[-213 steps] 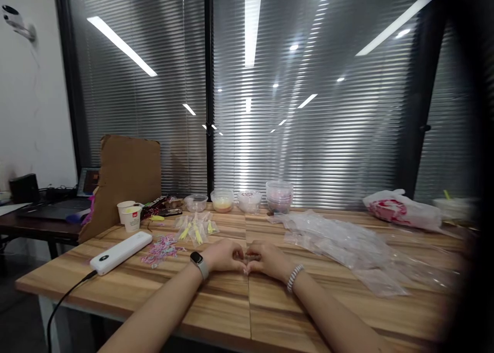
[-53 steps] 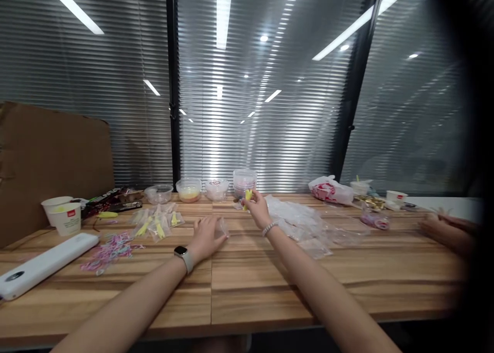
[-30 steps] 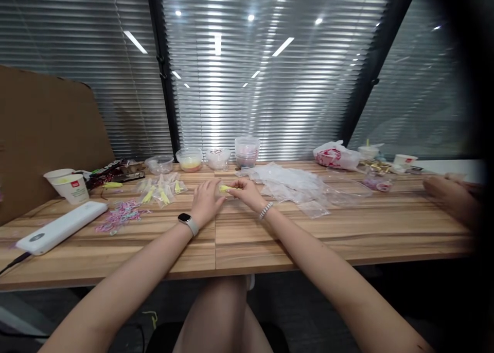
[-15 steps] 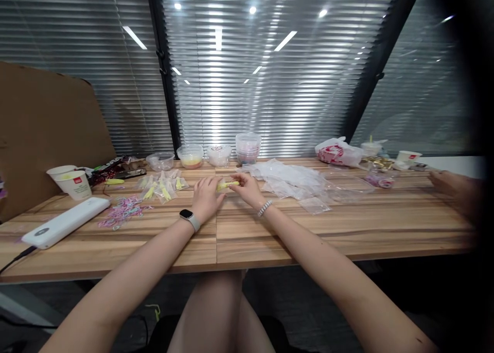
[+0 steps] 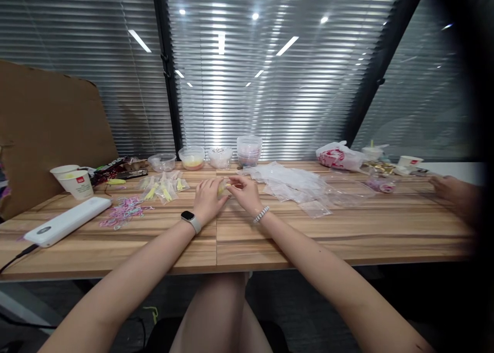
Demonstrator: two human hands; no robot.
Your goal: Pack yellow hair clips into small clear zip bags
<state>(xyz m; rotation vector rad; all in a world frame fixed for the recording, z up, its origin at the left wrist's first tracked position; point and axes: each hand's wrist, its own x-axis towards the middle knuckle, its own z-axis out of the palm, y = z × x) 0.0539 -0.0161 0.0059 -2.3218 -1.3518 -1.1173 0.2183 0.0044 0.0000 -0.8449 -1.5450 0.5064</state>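
Observation:
My left hand, with a watch on its wrist, is closed on a small clear plastic bag holding something slim and yellow. The fingertips of my right hand pinch together at the bag's right end. Fingers hide much of the bag and its yellow content. Left of my hands lies a group of small clear bags with slim yellow pieces inside. Close by on the right spreads a pile of flat clear bags.
Small pastel loops, a white power bank and paper cups stand at left. Plastic tubs line the back. A red-and-white carrier bag sits at back right, and another person's hand rests at far right.
The yellow piece, stretched between both hands before, now shows mostly beside my left fingers. My right fingertips have drawn together at its end. The view has tilted slightly.

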